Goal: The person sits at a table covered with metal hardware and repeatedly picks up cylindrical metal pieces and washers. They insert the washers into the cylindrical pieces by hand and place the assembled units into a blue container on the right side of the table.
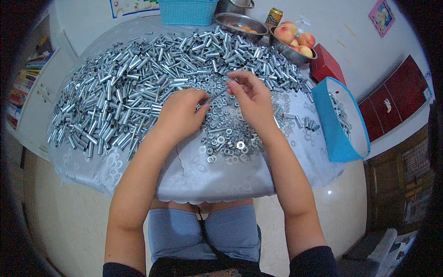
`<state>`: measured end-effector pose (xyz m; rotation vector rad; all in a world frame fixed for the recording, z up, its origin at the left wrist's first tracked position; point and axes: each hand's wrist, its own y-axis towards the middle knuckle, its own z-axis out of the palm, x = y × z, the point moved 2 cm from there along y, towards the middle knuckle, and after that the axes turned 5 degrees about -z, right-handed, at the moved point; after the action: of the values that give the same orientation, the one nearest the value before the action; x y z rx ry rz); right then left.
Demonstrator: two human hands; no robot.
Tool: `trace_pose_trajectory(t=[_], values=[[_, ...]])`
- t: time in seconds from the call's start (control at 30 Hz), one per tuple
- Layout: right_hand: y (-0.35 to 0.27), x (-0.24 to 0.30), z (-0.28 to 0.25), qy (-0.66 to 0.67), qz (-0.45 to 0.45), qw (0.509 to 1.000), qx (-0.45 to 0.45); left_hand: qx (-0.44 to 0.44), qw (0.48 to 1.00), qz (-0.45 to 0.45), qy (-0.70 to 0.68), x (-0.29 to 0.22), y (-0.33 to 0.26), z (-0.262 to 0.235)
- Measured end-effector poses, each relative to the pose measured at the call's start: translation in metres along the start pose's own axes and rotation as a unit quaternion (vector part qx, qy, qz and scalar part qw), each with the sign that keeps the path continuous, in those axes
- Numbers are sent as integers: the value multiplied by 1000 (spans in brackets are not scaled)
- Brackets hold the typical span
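Note:
My left hand [182, 113] is closed in a pinch over the middle of the table, at the lower left end of a thin grey metal rod [216, 96]. The upper right end of this rod meets the bent fingers of my right hand [253, 99], which is closed as well. Whether the rod is threaded is too small to tell. Below and between both hands lies a heap of small metal washers and nuts [226, 135]. A wide pile of shiny metal tubes [124, 87] spreads to the left of and beyond my hands.
A blue fabric box [330, 122] with metal pieces stands at the right edge of the cloth-covered table [221, 184]. Along the back are a turquoise basket [187, 11], a steel bowl [237, 23], a drink can [273, 17], a bowl of peaches [297, 39] and a red box [327, 64].

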<state>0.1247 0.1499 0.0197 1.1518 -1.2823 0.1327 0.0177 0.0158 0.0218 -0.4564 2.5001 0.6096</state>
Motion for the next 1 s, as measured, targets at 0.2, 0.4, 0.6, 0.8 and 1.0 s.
trace_pose_trajectory(t=[0.2, 0.4, 0.6, 0.8, 1.0], values=[[-2, 6, -1, -37, 21, 999, 26, -16, 999, 22, -34, -1, 1, 3], [-7, 7, 8, -58, -39, 987, 144, 1, 973, -16, -228, -10, 1, 7], [-4, 15, 4, -93, -10, 989, 118, 34, 918, -81, -387, -8, 6, 13], [-1, 13, -24, -277, -11, 953, 122, 11, 882, -137, -451, 1, 9, 9], [-5, 8, -25, -319, 18, 925, 204, 46, 853, -184, -487, 4, 10, 5]])
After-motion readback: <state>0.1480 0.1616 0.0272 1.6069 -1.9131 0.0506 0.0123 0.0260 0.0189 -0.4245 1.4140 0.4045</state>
